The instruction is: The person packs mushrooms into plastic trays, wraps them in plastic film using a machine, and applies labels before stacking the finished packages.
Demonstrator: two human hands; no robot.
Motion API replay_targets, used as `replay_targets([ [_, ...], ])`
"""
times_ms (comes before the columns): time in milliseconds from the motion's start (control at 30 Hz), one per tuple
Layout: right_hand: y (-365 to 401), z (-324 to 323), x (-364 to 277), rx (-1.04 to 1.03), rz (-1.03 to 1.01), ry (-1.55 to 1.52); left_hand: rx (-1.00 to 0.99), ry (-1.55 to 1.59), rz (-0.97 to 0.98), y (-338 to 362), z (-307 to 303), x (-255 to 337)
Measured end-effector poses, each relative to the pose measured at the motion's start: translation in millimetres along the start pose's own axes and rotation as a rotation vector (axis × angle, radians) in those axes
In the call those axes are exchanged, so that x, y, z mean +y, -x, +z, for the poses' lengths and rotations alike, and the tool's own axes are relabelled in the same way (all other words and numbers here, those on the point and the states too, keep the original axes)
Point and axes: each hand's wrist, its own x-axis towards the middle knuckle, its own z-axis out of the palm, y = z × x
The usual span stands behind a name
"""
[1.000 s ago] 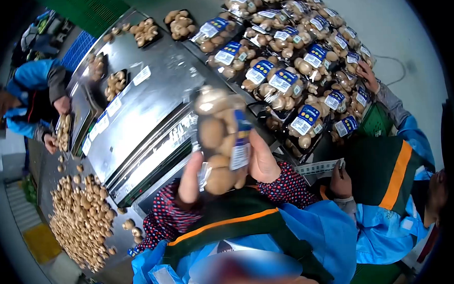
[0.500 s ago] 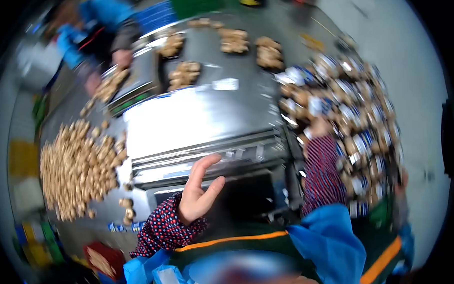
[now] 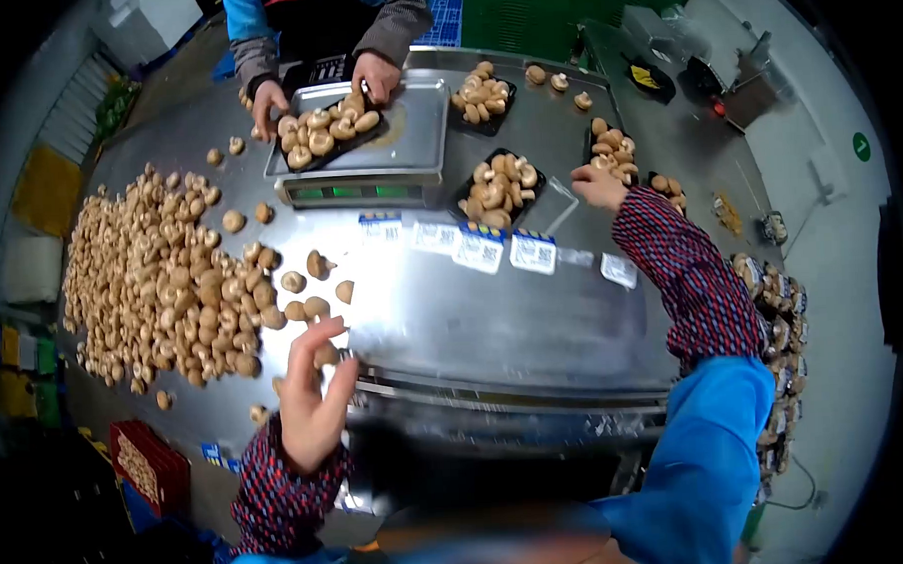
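Observation:
My left hand [image 3: 314,396] is held over the near left part of the metal table, thumb and fingers apart, with nothing in it. Loose brown mushrooms [image 3: 199,301] lie heaped beyond it. On the right, my right hand [image 3: 599,187] reaches to the near edge of a black tray of mushrooms [image 3: 614,155]. Its fingers are pressed together; whether they hold anything is hidden. A second mushroom tray [image 3: 498,189] sits to its left. Printed labels [image 3: 478,251] with blue tops lie in a row nearer me.
Across the table, a co-worker's hands [image 3: 377,78] touch a mushroom tray [image 3: 327,129] on a metal scale [image 3: 417,154]. Wrapped mushroom packs [image 3: 777,360] are stacked at the right. A red crate [image 3: 150,467] stands on the floor at the lower left.
The view has swung right to left, away from the wrapped packs. My right hand has moved from those packs to the tray at the table's far right. My left hand stays open.

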Motion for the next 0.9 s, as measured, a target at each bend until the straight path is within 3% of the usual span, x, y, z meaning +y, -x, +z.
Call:
replay_targets([
  [33,-29,13,0,-0.019,0.051,0.052,0.018,-0.006,-0.058,-1,-6,-4],
  [100,-84,37,8,-0.075,0.144,0.149,0.066,-0.08,0.006,-2,-15,-28],
  [167,-147,77,57,-0.121,0.164,0.272,0.188,0.053,-0.132,11,-19,-57],
  [233,-146,102,71,-0.06,0.302,-0.028,0.336,0.13,-0.18,19,-12,-75],
  [267,-123,97,37,0.027,0.452,-0.409,0.406,0.138,-0.221,22,-11,-84],
  [400,-114,79,21,-0.117,0.515,-0.599,0.454,0.167,-0.265,26,-16,-99],
  [733,-71,18,1,0.061,0.3,-0.923,0.503,0.219,-0.125,39,-23,-63],
  [900,31,-33,-50,0.139,0.225,-1.11,0.4,0.191,-0.029,47,-20,-21],
])
